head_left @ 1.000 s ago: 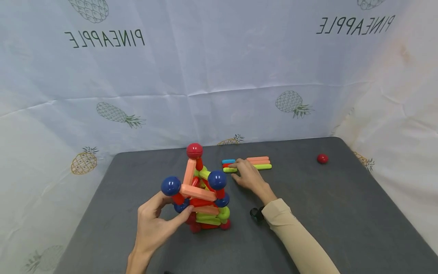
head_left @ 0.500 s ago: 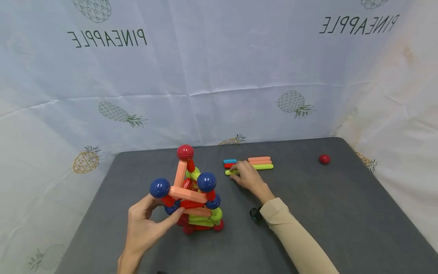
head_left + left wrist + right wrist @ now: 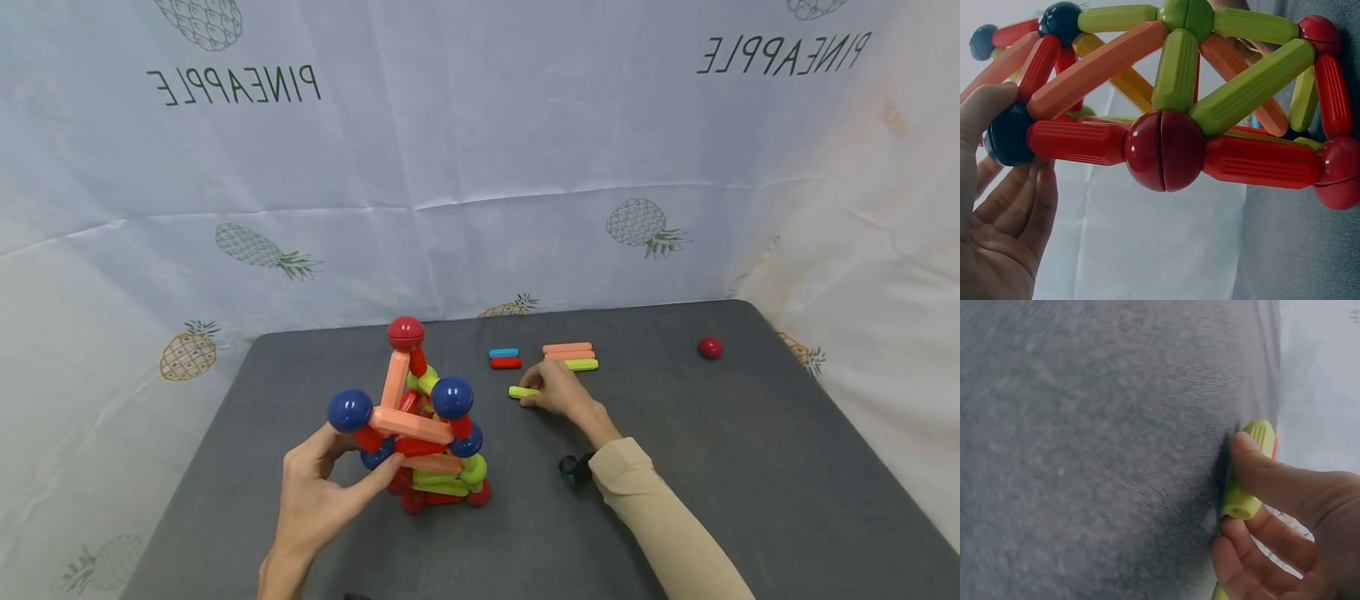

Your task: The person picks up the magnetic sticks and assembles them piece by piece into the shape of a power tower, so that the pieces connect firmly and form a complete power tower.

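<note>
My left hand (image 3: 315, 492) grips a blue ball on the left side of a tower of magnetic sticks and balls (image 3: 412, 425). In the left wrist view, the thumb lies on that dark blue ball (image 3: 1009, 136), with fingers behind it. Red, salmon and lime sticks join red, blue and green balls; the tower stands upright on the table. Right of it, my right hand (image 3: 564, 393) pinches a short lime magnetic stick (image 3: 522, 392) low over the tabletop. The right wrist view shows the thumb across this lime stick (image 3: 1242, 503), fingertips beside it.
Behind the right hand lie a short blue stick (image 3: 504, 353) and a short red stick (image 3: 506, 363). Two salmon sticks (image 3: 567, 347) and a longer lime stick (image 3: 582, 365) lie beside them. A red ball (image 3: 710, 347) sits at the far right of the grey table (image 3: 720, 467).
The right hand has taken the short lime stick from the row and drawn it nearer and rightward. The tower and left hand shifted left earlier, then stayed still.
</note>
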The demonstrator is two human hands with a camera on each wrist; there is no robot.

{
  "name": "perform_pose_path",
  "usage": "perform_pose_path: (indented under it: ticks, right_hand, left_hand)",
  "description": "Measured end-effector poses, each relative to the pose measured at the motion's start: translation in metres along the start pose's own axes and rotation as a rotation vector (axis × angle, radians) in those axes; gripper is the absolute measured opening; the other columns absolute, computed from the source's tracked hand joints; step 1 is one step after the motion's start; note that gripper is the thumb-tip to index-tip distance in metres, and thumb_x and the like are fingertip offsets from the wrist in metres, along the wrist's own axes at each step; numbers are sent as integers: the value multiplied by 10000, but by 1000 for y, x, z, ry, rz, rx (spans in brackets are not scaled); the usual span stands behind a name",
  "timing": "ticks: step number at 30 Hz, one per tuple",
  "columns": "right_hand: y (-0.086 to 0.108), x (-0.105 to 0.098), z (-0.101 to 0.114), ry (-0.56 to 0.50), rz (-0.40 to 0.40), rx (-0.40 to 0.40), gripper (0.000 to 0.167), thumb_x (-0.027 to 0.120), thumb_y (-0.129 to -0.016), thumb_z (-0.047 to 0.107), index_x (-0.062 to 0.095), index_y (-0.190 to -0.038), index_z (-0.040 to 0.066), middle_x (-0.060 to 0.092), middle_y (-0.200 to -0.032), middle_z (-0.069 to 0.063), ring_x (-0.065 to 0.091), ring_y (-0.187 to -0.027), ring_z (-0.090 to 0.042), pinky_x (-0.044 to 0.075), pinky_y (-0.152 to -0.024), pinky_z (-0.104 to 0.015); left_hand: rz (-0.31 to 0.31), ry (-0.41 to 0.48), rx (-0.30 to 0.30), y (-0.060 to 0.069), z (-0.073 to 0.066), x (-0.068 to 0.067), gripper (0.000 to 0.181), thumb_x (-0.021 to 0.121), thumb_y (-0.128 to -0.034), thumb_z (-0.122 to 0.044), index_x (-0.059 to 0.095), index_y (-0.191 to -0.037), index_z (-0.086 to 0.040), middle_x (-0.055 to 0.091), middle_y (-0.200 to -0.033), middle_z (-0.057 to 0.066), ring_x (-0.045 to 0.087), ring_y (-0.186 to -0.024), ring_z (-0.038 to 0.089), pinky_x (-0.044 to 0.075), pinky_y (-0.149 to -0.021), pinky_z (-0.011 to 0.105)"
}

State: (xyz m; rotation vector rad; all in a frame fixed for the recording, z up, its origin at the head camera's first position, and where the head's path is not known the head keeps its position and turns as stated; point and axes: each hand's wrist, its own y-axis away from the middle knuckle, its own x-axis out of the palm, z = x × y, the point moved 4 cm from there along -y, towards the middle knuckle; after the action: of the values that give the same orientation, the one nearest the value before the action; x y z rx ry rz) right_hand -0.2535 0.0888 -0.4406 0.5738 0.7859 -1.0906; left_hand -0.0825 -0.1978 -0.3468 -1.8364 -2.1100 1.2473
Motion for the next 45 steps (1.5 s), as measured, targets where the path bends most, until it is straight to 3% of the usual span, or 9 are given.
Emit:
perform_pose_path:
  ticks: [5,10,17,23,26,30,37,45]
  right_hand:
    - [4,-15,9,-31,-24,-34,201,821,-861,125,781,-1042,45,736,-972,-94,633,-829,-186,545,-762,-344]
    - [11,-50,39,-60,-158,-186,201,796,-887,121,768,-1059,23,723,-979,-136,648,-842,-236,562,-759,-368]
    - [38,-106,108,-141,-384,-359,247,802,-885,142,763,-1108,46,720,-1015,-118,652,-898,-232,569,-792,-381]
    - [80,-127,181,-241,-511,-598,234,829,-848,135,777,-1070,80,716,-962,-22,622,-883,-110,552,-817,-316]
    - [98,-124,209,-255,-504,-723,233,834,-840,124,779,-1063,83,722,-983,-9,616,-923,-91,531,-823,-279]
    - [113,-111,231,-219,-427,-816,233,834,-849,144,778,-1069,93,721,-1000,1,606,-964,-94,515,-827,-234]
    - [115,-90,238,-93,-332,-795,223,836,-862,236,781,-1055,140,716,-992,51,581,-955,-70,493,-796,-157]
    - [116,-85,237,46,-354,-781,185,831,-870,242,784,-1034,170,684,-929,84,529,-835,-57,428,-705,-149]
  left_hand:
    - [-3,5,-10,1,1,0,581,915,-662,61,695,-1188,-53,739,-993,-28,706,-775,6,572,-774,135]
    - [-9,1,-12,2,2,-1,589,912,-658,70,691,-1192,-48,735,-990,-41,705,-776,4,572,-774,134]
    - [-14,-8,-17,3,3,0,603,909,-664,66,684,-1212,-48,739,-1008,-38,707,-786,4,573,-772,136]
    - [-16,6,-16,4,3,1,606,907,-662,72,682,-1214,-34,741,-1005,-28,706,-797,-6,570,-776,133]
    - [-14,20,-13,4,3,1,605,902,-662,80,681,-1214,-30,741,-1005,-31,708,-798,-2,570,-774,136]
    - [-11,28,-10,3,4,2,617,898,-665,84,675,-1228,-33,745,-1008,1,709,-813,-6,569,-783,135]
    - [-14,39,-6,2,3,2,620,893,-667,91,672,-1233,-31,740,-983,61,702,-787,3,573,-784,143]
    - [-10,37,1,2,3,1,615,899,-666,81,675,-1225,-41,735,-1006,-17,704,-799,2,569,-787,137]
